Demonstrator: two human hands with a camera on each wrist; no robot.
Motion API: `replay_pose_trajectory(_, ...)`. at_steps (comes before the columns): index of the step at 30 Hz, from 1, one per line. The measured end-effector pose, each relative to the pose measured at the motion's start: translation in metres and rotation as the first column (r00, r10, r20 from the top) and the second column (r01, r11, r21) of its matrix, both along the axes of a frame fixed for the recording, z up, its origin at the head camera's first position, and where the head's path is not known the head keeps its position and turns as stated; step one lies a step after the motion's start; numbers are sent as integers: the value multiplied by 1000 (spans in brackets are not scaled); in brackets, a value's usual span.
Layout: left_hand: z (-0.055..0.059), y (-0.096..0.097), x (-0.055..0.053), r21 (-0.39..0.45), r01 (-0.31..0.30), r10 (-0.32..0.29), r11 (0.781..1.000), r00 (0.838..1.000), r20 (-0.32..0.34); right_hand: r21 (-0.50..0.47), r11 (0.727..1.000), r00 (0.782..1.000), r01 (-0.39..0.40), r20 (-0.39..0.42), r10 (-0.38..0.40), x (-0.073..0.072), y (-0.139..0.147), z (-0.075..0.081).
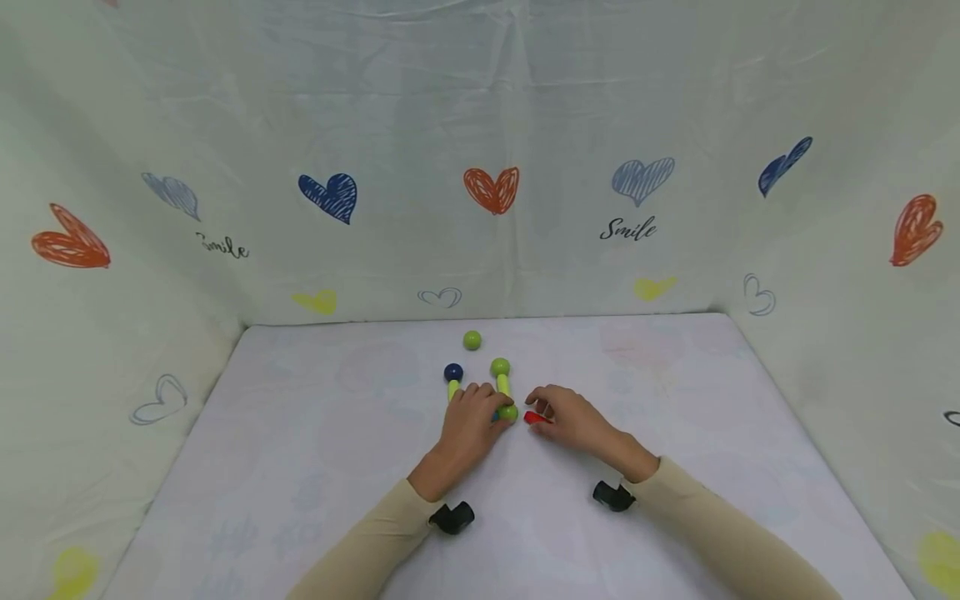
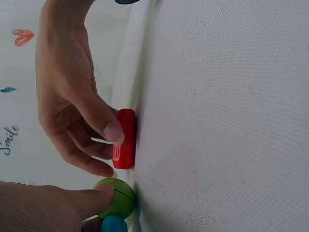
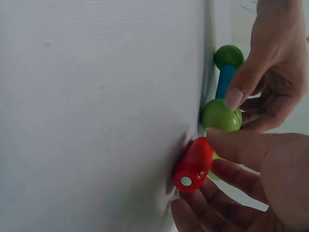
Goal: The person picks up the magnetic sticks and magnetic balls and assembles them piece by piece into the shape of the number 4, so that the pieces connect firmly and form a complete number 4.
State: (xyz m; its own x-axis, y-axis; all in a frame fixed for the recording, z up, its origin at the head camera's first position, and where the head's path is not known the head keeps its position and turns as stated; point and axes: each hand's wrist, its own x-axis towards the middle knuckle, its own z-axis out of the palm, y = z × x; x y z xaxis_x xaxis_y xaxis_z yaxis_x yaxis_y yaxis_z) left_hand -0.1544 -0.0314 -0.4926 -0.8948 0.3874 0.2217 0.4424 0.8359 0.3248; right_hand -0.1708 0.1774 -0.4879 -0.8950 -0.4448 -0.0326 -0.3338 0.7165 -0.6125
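My left hand (image 1: 468, 423) pinches a green ball (image 1: 510, 413) at the near right corner of a ball-and-rod toy frame. From that ball a blue rod (image 3: 226, 79) runs to another green ball (image 3: 229, 57), seen in the right wrist view. A yellow-green rod (image 1: 502, 384) leads away from it to a far green ball (image 1: 500, 366). Just to the right, my right hand (image 1: 576, 423) holds a short red rod (image 3: 195, 162) between thumb and fingers. The rod has a silvery disc on its end and lies close beside the pinched ball.
A dark blue ball (image 1: 453, 372) tops another yellow-green rod (image 1: 453, 388), partly hidden behind my left hand. Farther back, a single green ball (image 1: 472, 340) sits on the white-covered table (image 1: 337, 467). A curtain (image 1: 405, 258) printed with hearts hangs behind the table.
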Motion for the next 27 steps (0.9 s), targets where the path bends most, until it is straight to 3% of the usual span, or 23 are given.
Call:
replay_pose_trajectory(4,0,-3,0,3,17,-17,1000,1000,-19,25,1000,1000,1,-21,-1,4,-3,-1)
replay_pose_trajectory(9,0,-5,-1,-10,24,-24,1000,999,-34,-13,1000,1000,1,-1,-1,5,-3,-2)
replay_pose_trajectory(17,1,-5,-4,-43,25,-25,999,1000,-8,-171,985,986,27,164,1,13,-2,-3)
replay_pose_trajectory(27,3,-5,-5,-46,27,-25,999,999,46,-284,952,960,119,279,-36,22,-12,-10)
